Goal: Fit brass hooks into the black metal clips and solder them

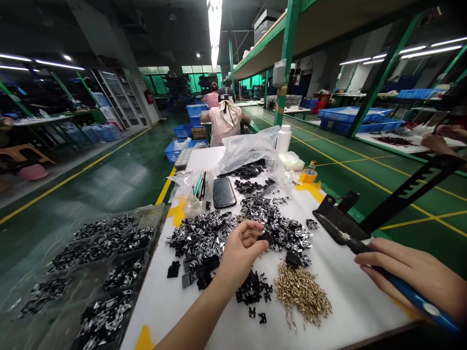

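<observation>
My left hand is closed over the middle of the table, pinching a small black plastic piece between thumb and fingers. Around it lie piles of black and silver metal clips. Below the fingers is a heap of small black parts, and to the right of that a mound of gold-coloured pins. At the right edge my right hand is wrapped round a blue-handled soldering iron. Its metal tip points left, over the base of a black metal stand.
A dark phone, a plastic bag and a white bottle stand farther back on the white table. Trays of clips sit at the left. A green post rises behind; co-workers sit ahead and at far right.
</observation>
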The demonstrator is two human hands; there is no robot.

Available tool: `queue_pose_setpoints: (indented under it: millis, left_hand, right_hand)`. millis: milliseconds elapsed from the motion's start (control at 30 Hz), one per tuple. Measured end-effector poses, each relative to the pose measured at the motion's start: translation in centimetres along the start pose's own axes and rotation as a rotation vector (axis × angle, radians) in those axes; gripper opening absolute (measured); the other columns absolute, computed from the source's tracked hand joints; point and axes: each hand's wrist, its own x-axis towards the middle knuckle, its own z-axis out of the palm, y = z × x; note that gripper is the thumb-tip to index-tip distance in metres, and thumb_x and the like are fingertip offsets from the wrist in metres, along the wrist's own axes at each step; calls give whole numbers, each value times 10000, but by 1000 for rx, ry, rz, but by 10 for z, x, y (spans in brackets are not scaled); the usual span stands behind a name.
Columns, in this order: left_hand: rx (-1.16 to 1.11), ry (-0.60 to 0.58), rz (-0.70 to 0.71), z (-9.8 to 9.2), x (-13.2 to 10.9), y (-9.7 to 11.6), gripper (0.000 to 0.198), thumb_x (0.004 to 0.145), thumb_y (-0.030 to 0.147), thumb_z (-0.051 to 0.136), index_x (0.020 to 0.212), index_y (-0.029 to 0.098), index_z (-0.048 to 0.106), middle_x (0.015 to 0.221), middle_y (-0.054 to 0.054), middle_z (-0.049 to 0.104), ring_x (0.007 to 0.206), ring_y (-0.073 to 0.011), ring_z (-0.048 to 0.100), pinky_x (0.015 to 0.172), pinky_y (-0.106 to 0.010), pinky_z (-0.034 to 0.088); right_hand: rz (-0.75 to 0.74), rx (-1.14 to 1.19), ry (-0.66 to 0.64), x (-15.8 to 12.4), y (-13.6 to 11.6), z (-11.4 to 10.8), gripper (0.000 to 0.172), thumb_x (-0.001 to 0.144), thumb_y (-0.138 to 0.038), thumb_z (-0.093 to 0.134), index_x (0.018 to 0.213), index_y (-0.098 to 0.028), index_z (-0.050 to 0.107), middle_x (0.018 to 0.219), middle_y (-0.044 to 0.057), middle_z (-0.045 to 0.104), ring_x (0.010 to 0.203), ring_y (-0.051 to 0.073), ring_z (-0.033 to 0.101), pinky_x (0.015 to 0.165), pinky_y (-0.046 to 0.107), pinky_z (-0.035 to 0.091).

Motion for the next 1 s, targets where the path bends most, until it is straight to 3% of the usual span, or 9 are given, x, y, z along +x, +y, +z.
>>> queue_pose_setpoints:
  millis: [67,200,300,500,700,1000]
  left_hand:
    - [54,-10,11,0,-1,0,187,704,150,618,865,173,526,794,-7,522,682,-121,511,624,-241,409]
    - [130,-23,69,2,-5,0,156,710,128,581,838,176,504,765,2,498,666,-117,470,592,-233,371]
    - [182,-32,108,5,-8,-1,149,710,113,555,829,182,498,765,-1,500,672,-125,465,584,-238,358]
    - [271,-34,126,8,-11,1,159,699,92,533,825,179,490,779,-15,508,689,-137,449,603,-260,358]
    - [305,-58,117,8,-13,4,151,716,87,520,819,191,479,747,15,465,678,-127,434,597,-250,351]
    - [308,-127,158,5,-12,4,151,734,73,514,804,199,470,748,27,457,656,-111,407,587,-240,331]
  right_hand:
    - [-75,42,-93,7,-18,0,149,863,-304,485,896,-280,628,789,40,596,648,156,586,528,251,443]
    - [-57,161,29,22,-52,5,268,928,-325,344,861,-314,604,760,40,595,639,178,588,470,290,404]
    - [-62,201,47,28,-66,8,319,942,-342,304,827,-321,601,723,40,595,635,184,593,463,307,399]
    - [-130,238,-29,33,-63,7,297,942,-307,312,854,-314,596,693,32,603,624,171,602,471,279,411]
    - [-174,365,-184,35,-56,4,305,941,-245,289,912,-266,592,626,16,546,609,156,595,484,239,412]
    - [-151,434,-210,30,-49,6,224,920,-220,344,954,-265,561,618,-1,516,592,148,568,486,232,404]
